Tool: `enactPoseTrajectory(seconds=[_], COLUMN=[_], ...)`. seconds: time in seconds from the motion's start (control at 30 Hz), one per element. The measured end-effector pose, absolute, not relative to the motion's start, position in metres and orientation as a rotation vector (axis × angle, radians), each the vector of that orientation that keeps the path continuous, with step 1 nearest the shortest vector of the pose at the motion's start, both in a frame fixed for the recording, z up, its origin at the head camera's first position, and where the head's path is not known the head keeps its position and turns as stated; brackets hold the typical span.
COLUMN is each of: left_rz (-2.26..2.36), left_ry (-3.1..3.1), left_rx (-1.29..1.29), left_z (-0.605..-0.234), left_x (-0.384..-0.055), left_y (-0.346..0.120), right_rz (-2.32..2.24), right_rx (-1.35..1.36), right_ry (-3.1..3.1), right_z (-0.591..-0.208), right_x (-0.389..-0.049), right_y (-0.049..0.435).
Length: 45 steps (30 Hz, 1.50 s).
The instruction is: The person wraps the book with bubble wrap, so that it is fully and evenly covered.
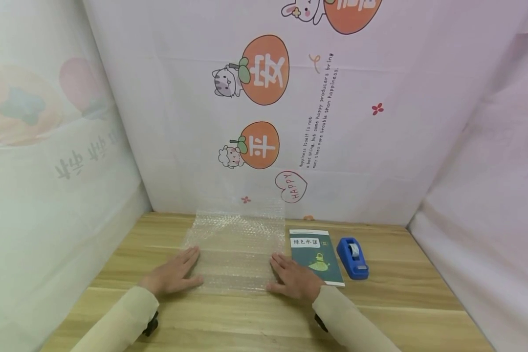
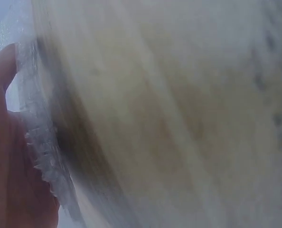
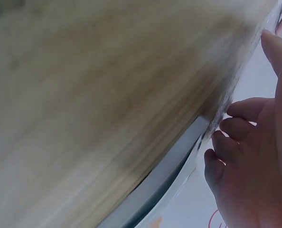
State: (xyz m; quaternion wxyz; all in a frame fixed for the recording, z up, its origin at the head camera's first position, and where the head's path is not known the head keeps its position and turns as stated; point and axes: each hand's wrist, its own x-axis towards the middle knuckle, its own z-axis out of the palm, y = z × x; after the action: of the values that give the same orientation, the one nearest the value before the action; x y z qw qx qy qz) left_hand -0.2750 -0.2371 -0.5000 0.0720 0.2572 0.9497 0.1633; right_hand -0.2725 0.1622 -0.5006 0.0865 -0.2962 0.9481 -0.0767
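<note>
A clear sheet of bubble wrap (image 1: 235,259) lies spread on the wooden table, its far end rising against the back cloth. My left hand (image 1: 172,273) rests on its left edge, fingers straight and palm down. On the opposite edge rests my right hand (image 1: 296,277), also palm down with fingers extended. Just beyond the right hand is a green notebook (image 1: 314,256) with a white label, partly covered by that hand and wrist. In the left wrist view the bubble wrap (image 2: 48,161) shows beside the hand. The right wrist view shows fingertips (image 3: 236,110) touching the sheet's edge.
A blue tape dispenser (image 1: 353,259) stands right of the notebook. White printed cloth (image 1: 180,122) walls the table (image 1: 246,322) at the back and both sides. Dark wrist bands (image 1: 151,324) show at the sleeve ends.
</note>
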Motion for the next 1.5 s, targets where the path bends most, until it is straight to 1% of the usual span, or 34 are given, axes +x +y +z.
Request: enactPoseTrajectory(seconds=[0.43, 0.73, 1.0, 1.5], left_rz=[0.485, 0.5, 0.665, 0.584], left_ry=[2.849, 2.846, 2.882, 2.905], left_rx=[0.715, 0.684, 0.754, 0.518], left_z=[-0.511, -0.505, -0.514, -0.514], left_x=[-0.278, -0.27, -0.264, -0.251], left_y=[-0.236, -0.222, -0.209, -0.179], right_rz=[-0.218, -0.169, -0.149, -0.197], right_rx=[-0.87, -0.882, -0.884, -0.87], right_ry=[2.822, 2.847, 2.849, 2.868], right_z=[-0.489, -0.487, -0.483, -0.49], right_x=[-0.274, -0.276, -0.273, -0.265], right_y=[0.161, 0.155, 0.149, 0.137])
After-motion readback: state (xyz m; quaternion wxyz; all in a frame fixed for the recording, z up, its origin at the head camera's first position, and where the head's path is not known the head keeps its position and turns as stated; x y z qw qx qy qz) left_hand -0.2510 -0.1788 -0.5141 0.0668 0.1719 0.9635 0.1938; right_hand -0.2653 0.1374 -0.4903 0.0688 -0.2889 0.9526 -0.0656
